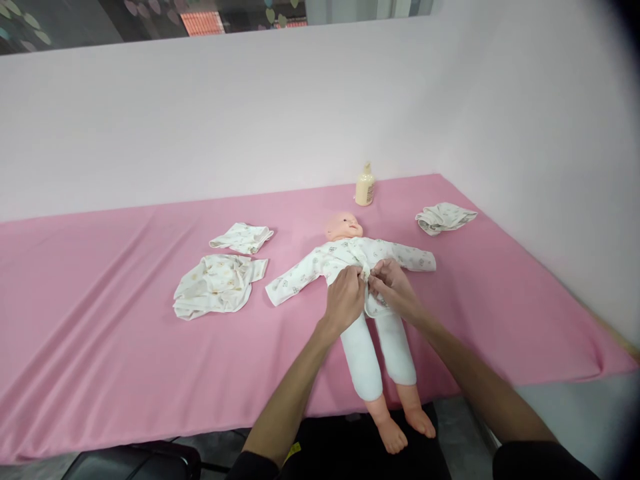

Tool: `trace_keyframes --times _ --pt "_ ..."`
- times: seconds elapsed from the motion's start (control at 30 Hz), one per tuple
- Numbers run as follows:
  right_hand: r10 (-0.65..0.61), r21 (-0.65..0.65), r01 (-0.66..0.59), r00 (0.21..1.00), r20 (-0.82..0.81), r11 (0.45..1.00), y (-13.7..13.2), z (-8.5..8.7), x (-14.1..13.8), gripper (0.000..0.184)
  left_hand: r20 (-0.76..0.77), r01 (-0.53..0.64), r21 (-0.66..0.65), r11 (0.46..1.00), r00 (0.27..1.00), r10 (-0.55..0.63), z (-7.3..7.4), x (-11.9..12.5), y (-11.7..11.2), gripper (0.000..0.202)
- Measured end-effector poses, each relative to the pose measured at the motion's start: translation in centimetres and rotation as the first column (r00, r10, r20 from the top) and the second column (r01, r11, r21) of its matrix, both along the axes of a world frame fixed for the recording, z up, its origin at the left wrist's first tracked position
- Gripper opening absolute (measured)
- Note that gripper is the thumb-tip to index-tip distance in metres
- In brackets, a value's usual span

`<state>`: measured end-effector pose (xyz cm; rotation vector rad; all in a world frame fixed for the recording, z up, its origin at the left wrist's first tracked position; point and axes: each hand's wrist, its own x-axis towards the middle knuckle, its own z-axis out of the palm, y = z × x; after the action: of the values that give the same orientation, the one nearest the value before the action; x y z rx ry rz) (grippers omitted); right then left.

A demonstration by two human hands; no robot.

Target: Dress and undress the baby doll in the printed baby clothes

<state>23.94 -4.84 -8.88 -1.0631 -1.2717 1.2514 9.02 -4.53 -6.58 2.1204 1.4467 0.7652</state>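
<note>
A baby doll (361,360) lies on its back on the pink-covered table, its head away from me and its feet over the near edge. It wears a white patterned baby shirt (334,255) with both sleeves spread outward. My left hand (347,293) and my right hand (393,285) meet over the middle of the shirt front. The fingers of each are pinched on the shirt's front edges. What exactly lies between the fingertips, fabric or a fastening, is too small to make out.
Two folded baby garments, a smaller cloth (243,237) and a patterned shirt (217,285), lie left of the doll. A cream pump bottle (365,187) stands near the wall. Another crumpled garment (443,218) lies at right. A black chair (135,461) stands below the pink tablecloth (125,373).
</note>
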Motion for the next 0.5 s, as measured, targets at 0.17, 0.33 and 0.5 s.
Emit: trace_keyframes --times 0.17,0.33,0.5 --pt "0.039 -0.004 -0.039 0.996 0.079 0.999 -0.33 0.34 0.4 0.033 0.136 0.032 -0.063 0.997 0.99 -0.023 -0.2 -0.49 0.3 0.022" --pt "0.013 -0.044 -0.009 0.994 0.11 0.999 -0.49 0.66 0.28 0.037 0.124 0.014 -0.045 0.999 0.992 -0.009 -0.32 -0.36 0.14 0.017" --pt "-0.047 -0.002 0.048 0.988 0.15 0.999 -0.23 0.51 -0.08 0.034 0.126 0.018 -0.043 0.999 0.992 -0.012 -0.3 -0.36 0.06 0.021"
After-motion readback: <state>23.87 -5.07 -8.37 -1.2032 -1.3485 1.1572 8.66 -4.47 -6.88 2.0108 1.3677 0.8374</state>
